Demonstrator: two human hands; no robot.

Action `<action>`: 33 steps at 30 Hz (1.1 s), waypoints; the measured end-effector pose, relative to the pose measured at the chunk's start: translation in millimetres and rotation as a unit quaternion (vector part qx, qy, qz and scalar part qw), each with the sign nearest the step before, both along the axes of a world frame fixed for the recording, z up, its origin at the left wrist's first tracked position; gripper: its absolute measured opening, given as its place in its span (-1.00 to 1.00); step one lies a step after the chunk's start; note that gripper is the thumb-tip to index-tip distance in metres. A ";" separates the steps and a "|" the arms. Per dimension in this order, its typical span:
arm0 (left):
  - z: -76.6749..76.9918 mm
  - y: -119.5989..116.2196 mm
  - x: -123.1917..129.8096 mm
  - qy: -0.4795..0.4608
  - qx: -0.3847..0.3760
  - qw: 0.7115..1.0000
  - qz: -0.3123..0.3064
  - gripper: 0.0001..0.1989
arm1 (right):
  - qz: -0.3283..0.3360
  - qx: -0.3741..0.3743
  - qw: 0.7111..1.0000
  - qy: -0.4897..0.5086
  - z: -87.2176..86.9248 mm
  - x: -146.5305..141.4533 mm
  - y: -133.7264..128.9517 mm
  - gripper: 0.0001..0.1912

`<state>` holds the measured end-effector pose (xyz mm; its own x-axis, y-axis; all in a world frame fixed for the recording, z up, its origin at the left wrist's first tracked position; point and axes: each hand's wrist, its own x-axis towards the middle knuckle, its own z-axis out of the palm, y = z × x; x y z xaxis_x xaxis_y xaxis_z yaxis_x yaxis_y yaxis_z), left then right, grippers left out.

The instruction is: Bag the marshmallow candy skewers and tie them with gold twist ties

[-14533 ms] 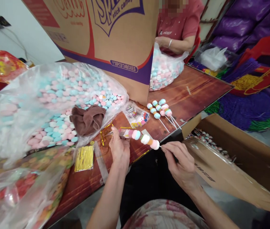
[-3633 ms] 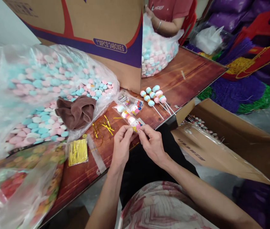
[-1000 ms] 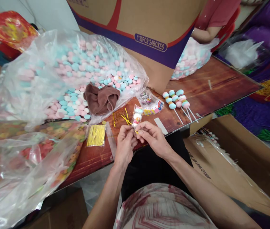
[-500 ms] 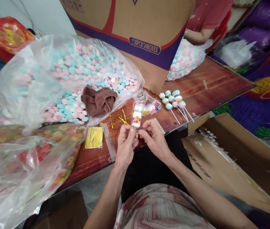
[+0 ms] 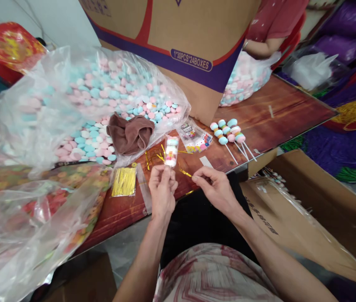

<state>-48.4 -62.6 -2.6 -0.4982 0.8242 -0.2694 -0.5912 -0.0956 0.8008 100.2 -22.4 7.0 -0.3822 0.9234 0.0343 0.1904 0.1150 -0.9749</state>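
Observation:
My left hand [image 5: 162,188] is closed around the lower end of a marshmallow stick [image 5: 171,152] in a clear wrapper, held upright over the table edge. Its stick is hidden by my fingers. A gold twist tie [image 5: 185,172] is pinched between the thumb and forefinger of my right hand [image 5: 214,187], a little apart from the wrapped sweet. Beyond my left hand lie loose gold ties [image 5: 159,157], and to its left a packet of gold twist ties [image 5: 124,181]. Printed clear bags [image 5: 198,136] rest behind the hands.
Several unwrapped marshmallow sticks [image 5: 232,131] lie to the right. A large bag of marshmallows [image 5: 80,92] with a brown cloth [image 5: 130,133] fills the back left. Behind stands a tall carton [image 5: 165,37]; a co-worker's arm [image 5: 262,48] shows past it. An open carton [image 5: 278,205] sits lower right.
My hands have moved apart. The left has shifted slightly left with the wrapped marshmallow stick, and the right has drawn away to the right with the gold twist tie.

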 end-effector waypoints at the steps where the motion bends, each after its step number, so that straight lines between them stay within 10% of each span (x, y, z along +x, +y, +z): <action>1: 0.9 0.7 -3.6 -0.006 0.000 1.000 0.002 -0.69 | -0.010 -0.016 1.000 0.016 1.3 3.3 1.4 -0.83; 11: 6.3 -1.2 13.0 -0.026 -0.024 0.992 -0.123 -0.79 | -0.018 -0.234 0.955 0.182 -2.8 -25.6 3.2 -0.74; 22: 3.1 0.4 21.7 0.026 0.008 0.993 -0.112 -0.75 | -0.036 -0.179 0.969 0.167 -4.4 -23.4 3.2 -0.74; 33: 25.2 -2.3 6.2 -0.309 -0.041 0.916 -0.252 -0.75 | 0.130 -0.198 0.936 0.259 4.8 -6.4 13.3 -0.69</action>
